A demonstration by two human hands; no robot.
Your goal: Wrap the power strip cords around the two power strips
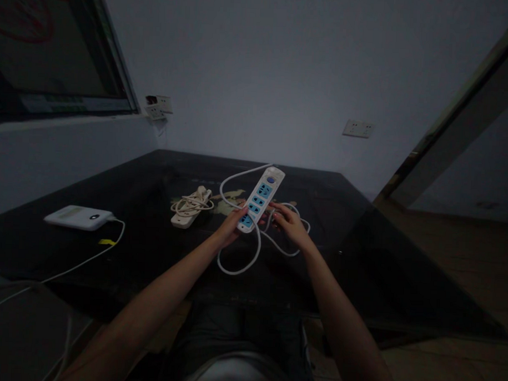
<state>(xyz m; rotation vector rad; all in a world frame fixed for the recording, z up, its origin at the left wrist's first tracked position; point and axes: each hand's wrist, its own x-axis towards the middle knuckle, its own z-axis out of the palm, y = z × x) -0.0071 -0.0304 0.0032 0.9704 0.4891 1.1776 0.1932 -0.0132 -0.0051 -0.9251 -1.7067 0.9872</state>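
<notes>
A white power strip (260, 199) with blue socket panels is held tilted above the dark table. My left hand (231, 226) grips its lower end, thumb on the front face beside the lowest sockets. Its white cord (238, 273) leaves the top end, arcs to the left, crosses the strip and hangs in loops below and to the right. By the strip's right side, my right hand (289, 222) is closed with fingers bent around part of the cord; the fingertips are partly hard to make out.
Left of my hands, a second power strip (185, 217) lies with its cord bundled on top. A white power bank-like device (78, 218) with a cable sits farther left on the black table (151, 270). Wall sockets (358, 128) are on the back wall.
</notes>
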